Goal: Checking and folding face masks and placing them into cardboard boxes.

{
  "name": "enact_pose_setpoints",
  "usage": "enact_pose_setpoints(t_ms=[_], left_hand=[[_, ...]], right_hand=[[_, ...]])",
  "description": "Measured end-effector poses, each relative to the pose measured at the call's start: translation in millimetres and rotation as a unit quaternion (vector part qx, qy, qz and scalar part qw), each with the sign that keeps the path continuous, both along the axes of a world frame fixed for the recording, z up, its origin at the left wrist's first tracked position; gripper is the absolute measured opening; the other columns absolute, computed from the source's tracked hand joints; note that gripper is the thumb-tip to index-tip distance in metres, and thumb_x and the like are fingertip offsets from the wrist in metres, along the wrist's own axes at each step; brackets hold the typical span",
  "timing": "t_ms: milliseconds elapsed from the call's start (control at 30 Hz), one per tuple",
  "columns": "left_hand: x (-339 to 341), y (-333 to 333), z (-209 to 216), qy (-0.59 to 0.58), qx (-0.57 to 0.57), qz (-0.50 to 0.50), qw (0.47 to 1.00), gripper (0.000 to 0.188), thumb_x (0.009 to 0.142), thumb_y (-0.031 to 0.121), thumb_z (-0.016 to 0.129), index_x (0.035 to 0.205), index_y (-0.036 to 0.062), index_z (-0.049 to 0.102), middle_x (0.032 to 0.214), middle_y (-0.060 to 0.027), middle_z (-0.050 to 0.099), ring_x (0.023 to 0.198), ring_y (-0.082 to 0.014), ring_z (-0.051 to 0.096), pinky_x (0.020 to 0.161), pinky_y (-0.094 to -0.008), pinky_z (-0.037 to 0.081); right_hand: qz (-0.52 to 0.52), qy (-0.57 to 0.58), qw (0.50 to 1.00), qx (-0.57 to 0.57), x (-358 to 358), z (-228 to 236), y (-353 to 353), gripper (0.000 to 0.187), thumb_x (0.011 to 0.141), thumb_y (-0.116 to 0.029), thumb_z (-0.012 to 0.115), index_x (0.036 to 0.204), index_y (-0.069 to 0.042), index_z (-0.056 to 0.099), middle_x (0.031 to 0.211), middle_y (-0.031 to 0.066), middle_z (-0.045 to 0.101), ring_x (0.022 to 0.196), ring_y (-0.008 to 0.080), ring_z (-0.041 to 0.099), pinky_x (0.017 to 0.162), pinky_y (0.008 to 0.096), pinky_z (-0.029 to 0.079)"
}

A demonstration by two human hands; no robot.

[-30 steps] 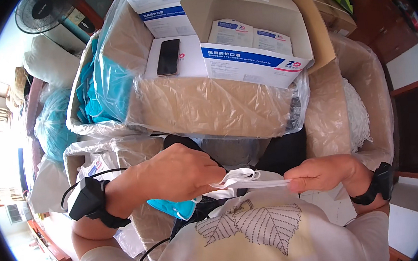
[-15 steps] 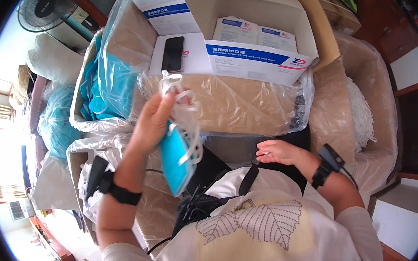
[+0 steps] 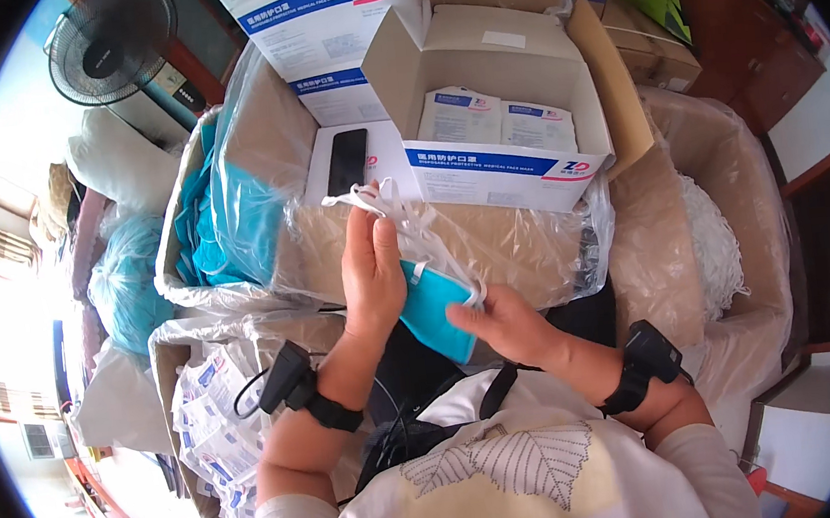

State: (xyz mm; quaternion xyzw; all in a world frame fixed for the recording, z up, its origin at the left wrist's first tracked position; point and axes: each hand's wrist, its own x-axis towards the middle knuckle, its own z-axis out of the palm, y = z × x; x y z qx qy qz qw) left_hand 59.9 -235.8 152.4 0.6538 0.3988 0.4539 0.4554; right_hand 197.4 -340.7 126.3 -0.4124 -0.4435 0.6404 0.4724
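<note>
Folded turquoise fabric mask [image 3: 432, 312] held unwrapped

In the head view, mid-frame, its edge is pinched by the half-closed right hand [image 3: 509, 325], thin white straps [image 3: 396, 207] by the nearly closed left hand [image 3: 373, 275]. Flat white packets [image 3: 460, 118] are already boxed, upper centre.

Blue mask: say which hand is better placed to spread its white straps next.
Probably the left hand: its fingertips are at the upper white straps, while the right hand has its thumb on the blue mask.
</note>
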Motion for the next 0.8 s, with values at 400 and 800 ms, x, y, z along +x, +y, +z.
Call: enact_pose_setpoints(t_ms=[400,800], left_hand=[[-9.0,-17.2,-33.4,-0.071,-0.148,-0.015,0.986,0.033,0.091,0.027,0.050,0.111,0.0007,0.043,0.104,-0.0050,0.052,0.099,-0.0135,0.048,0.085,-0.0263,0.038],[12.4,-33.5,2.5,0.246,0.191,-0.057,0.949,0.024,0.082,0.020,0.057,0.101,0.0048,0.055,0.104,-0.0142,0.056,0.089,-0.0320,0.055,0.074,-0.0384,0.044]], right_hand=[[-0.239,0.092,0.967,-0.012,-4.4,-10.0,8.2,0.022,0.089,-0.017,0.055,0.104,-0.001,0.058,0.093,-0.0006,0.057,0.081,0.0052,0.050,0.073,0.0207,0.042],[-0.253,0.046,0.966,-0.007,3.1,-2.2,13.6,0.026,0.092,-0.025,0.049,0.100,-0.002,0.057,0.087,0.0023,0.060,0.082,0.0073,0.052,0.074,0.0230,0.043]])
